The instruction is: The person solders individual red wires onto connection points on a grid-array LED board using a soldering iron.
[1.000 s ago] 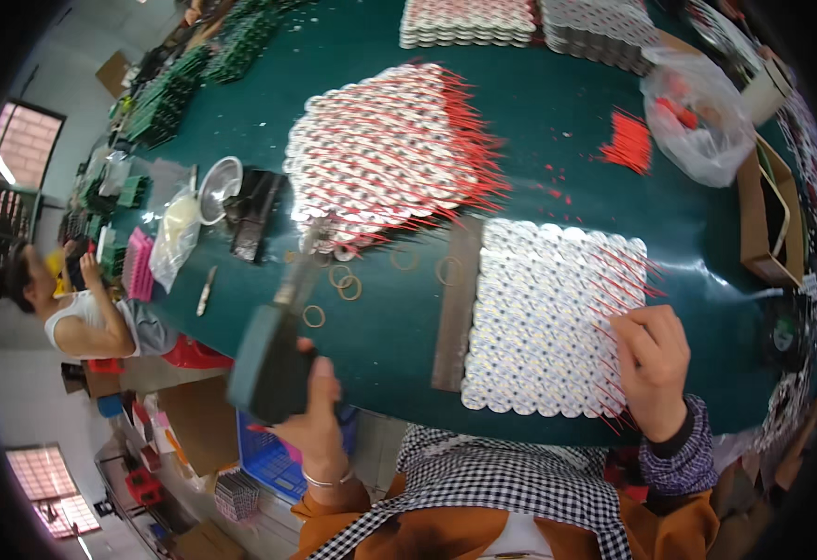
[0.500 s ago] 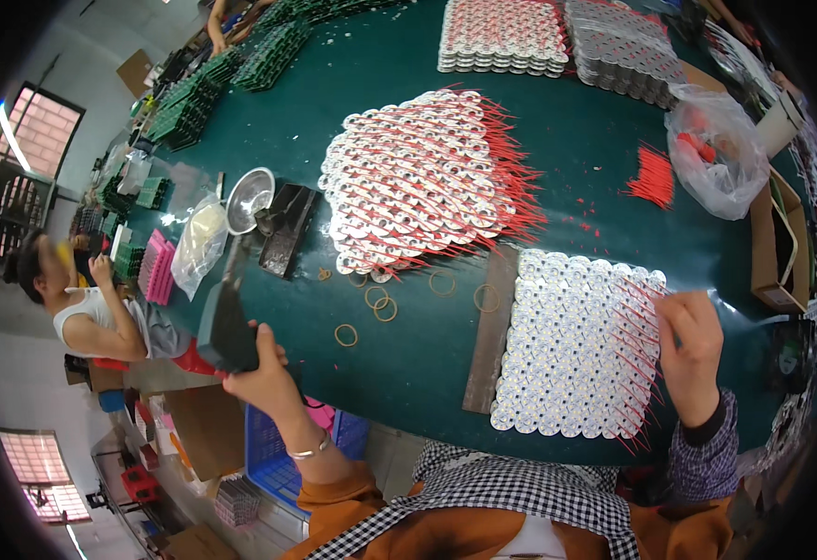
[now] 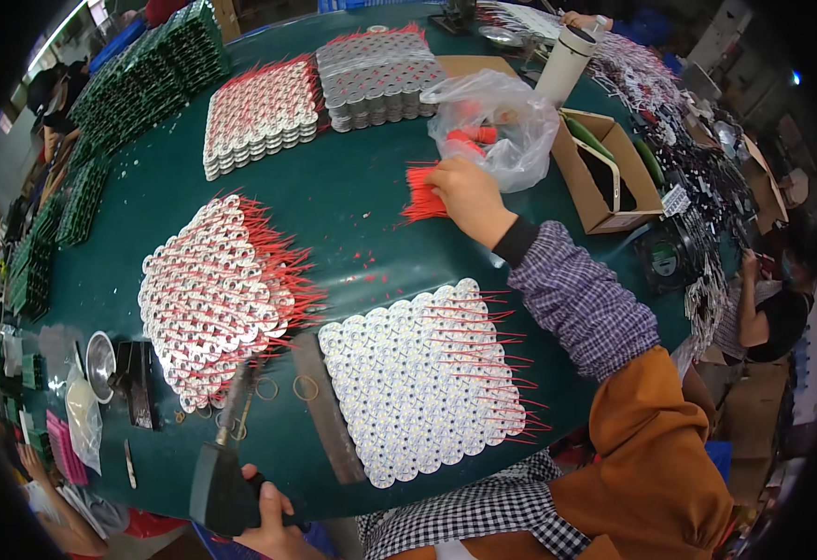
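Note:
My left hand (image 3: 273, 523) is wrapped round the handle of a dark, pistol-shaped soldering iron (image 3: 220, 481), its long barrel pointing away from me. Across the table, the bent fingers of my right hand (image 3: 472, 198) close on the edge of a pile of short red wires (image 3: 422, 198); the fingertips are partly hidden. Between my arms lies a sheet of round white circuit boards (image 3: 408, 383), with red wires sticking out along its right side. A dark flat bar (image 3: 329, 411) lies against its left edge. To the left is a heap of similar boards with red wires (image 3: 212, 299).
Stacked board sheets (image 3: 264, 112) and grey wrapped stacks (image 3: 376, 79) stand at the back. A clear plastic bag (image 3: 520, 126), a white bottle (image 3: 567, 65) and a cardboard box (image 3: 618, 210) are at the right. A metal bowl (image 3: 100, 359) and rubber bands (image 3: 306, 387) lie left.
My right hand has moved from the sheet's right edge up to the red wires. My left hand still holds the soldering iron, now lower in view. The whole view has swung right.

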### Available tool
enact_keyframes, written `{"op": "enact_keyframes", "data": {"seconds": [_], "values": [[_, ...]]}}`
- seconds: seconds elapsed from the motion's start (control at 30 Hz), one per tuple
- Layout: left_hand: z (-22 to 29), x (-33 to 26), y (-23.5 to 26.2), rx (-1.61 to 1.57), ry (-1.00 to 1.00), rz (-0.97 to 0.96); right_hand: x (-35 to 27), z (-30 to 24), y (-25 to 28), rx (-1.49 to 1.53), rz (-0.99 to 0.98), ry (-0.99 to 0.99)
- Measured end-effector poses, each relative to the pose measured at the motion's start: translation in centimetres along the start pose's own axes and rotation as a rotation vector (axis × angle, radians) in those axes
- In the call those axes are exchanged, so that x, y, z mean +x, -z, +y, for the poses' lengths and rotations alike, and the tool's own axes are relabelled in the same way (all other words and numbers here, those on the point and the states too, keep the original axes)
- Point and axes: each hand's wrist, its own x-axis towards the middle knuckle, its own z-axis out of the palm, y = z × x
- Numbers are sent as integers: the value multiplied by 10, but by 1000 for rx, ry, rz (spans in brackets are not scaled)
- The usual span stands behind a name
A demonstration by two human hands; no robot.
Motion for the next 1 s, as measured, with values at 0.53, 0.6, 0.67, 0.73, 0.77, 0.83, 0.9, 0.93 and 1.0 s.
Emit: {"op": "enact_keyframes", "data": {"seconds": [0.53,0.6,0.67,0.73,0.77,0.83,0.9,0.93,1.0], "values": [[2,-16,-29,22,98,-15,14,-9,-2,-93,-48,25],[7,-20,-31,44,129,-23,14,-15,2,-114,-11,55],[-1,-21,-28,35,113,-68,11,-18,7,-134,20,80],[5,-26,-28,29,101,-100,8,-26,15,-137,38,167],[15,-30,-31,47,159,-75,7,-32,20,-126,31,171],[21,-33,-37,76,237,-49,2,-47,39,-153,-85,256],[20,-37,-39,55,247,-47,-2,-64,66,-220,-178,315],[21,-39,-40,71,264,-43,-6,-73,76,-297,-254,379],[22,-42,-43,13,263,-109,-15,-88,78,-324,-293,390]]}}
